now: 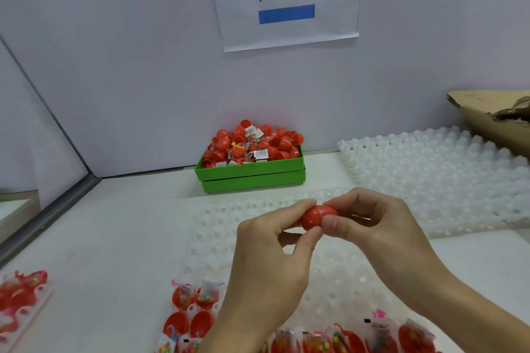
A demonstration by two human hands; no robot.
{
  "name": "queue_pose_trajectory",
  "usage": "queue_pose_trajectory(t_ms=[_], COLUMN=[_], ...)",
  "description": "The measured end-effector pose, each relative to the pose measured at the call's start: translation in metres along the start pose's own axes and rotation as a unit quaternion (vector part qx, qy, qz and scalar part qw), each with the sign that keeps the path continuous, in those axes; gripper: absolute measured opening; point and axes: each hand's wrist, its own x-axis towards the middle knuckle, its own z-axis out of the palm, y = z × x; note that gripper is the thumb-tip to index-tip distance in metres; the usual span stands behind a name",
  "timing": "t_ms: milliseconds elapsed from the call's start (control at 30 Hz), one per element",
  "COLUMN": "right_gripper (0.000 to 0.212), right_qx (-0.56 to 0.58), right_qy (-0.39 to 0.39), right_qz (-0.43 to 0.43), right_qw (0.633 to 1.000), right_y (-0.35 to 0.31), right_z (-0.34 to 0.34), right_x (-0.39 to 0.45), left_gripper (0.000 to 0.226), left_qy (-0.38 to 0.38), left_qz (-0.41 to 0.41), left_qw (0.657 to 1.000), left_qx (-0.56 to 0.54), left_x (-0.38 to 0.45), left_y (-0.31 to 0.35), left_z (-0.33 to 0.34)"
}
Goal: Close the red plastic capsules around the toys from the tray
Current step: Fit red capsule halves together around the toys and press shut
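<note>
Item one — red capsule (318,217), centre of the frame, held in the air between my two hands above the white dimpled tray (252,241). Its two halves meet at a visible seam; whether they are fully snapped together I cannot tell.

My left hand (269,255), lower centre: thumb and fingers curled, pinching the capsule's left end.

My right hand (370,226), centre right: thumb and forefinger pinching the capsule's right end, the remaining fingers curled behind.

White dimpled tray, middle of the frame, lying flat on the white table (114,238). Its cells near the bottom edge hold open red capsule halves (189,315) with small bagged toys (208,294) in them; more filled halves (407,335) run along the bottom right edge.

Second white tray (436,180), right of the frame, lying dimples-up and reaching back to the wall.

Green bin (252,178), centre, against the back wall — heaped with red capsule pieces and small packets (252,142).

Third tray section (20,304), lower left corner, with red halves and bagged toys, blurred.

Paper sign (286,0), top centre on the wall, two printed characters above a blue bar.

Torn cardboard (493,114), upper right edge, resting behind the second tray.
</note>
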Motion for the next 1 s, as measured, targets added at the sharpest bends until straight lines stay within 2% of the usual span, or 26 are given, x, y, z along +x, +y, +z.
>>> queue_pose_trajectory(t_ms=[100,167,200,267,333,400,467,567,667,733,833,900,1000], right_gripper=[0.017,0.027,0.028,0.025,0.021,0.023,0.015,0.020,0.029,0.035,0.038,0.036,0.036], right_qx=[0.033,0.072,0.082,0.115,0.158,0.157,0.135,0.044,-0.137,-0.274,-0.419,-0.457,-0.475], right_qy=[-0.027,-0.044,-0.052,-0.062,-0.061,-0.056,-0.052,-0.059,-0.065,-0.073,-0.116,-0.142,-0.151], right_qz=[0.006,0.012,0.017,0.028,0.043,0.049,0.038,0.000,-0.099,-0.190,-0.264,-0.276,-0.289], right_qw=[0.999,0.996,0.995,0.991,0.985,0.985,0.989,0.997,0.983,0.940,0.861,0.833,0.817], right_y=[-0.008,-0.015,-0.019,-0.025,-0.029,-0.033,-0.036,-0.034,-0.030,-0.030,-0.032,-0.030,-0.025], right_z=[0.003,0.007,0.010,0.018,0.026,0.034,0.039,0.043,0.045,0.044,0.041,0.039,0.038], right_x=[0.019,0.040,0.052,0.083,0.118,0.154,0.189,0.235,0.270,0.290,0.306,0.311,0.315], left_gripper=[0.038,0.030,0.032,0.035,0.027,0.023,0.024,0.029,0.039,0.049,0.043,0.036,0.031], left_qy=[-0.013,0.000,0.011,0.024,0.015,0.002,-0.005,-0.023,-0.077,-0.112,-0.126,-0.130,-0.127], left_qz=[0.021,0.057,0.075,0.090,0.079,0.079,0.096,0.104,0.091,0.062,0.042,0.041,0.036], left_qw=[1.000,0.998,0.996,0.992,0.990,0.988,0.981,0.967,0.942,0.919,0.900,0.896,0.896], left_qx=[-0.008,0.020,0.045,0.086,0.113,0.132,0.168,0.230,0.315,0.373,0.415,0.424,0.423], left_x=[0.018,0.039,0.053,0.085,0.123,0.161,0.195,0.236,0.267,0.282,0.292,0.293,0.291], left_y=[0.003,0.002,0.000,-0.011,-0.025,-0.038,-0.052,-0.076,-0.102,-0.117,-0.135,-0.143,-0.150], left_z=[-0.005,-0.007,-0.009,-0.017,-0.027,-0.037,-0.047,-0.059,-0.065,-0.070,-0.074,-0.075,-0.075])
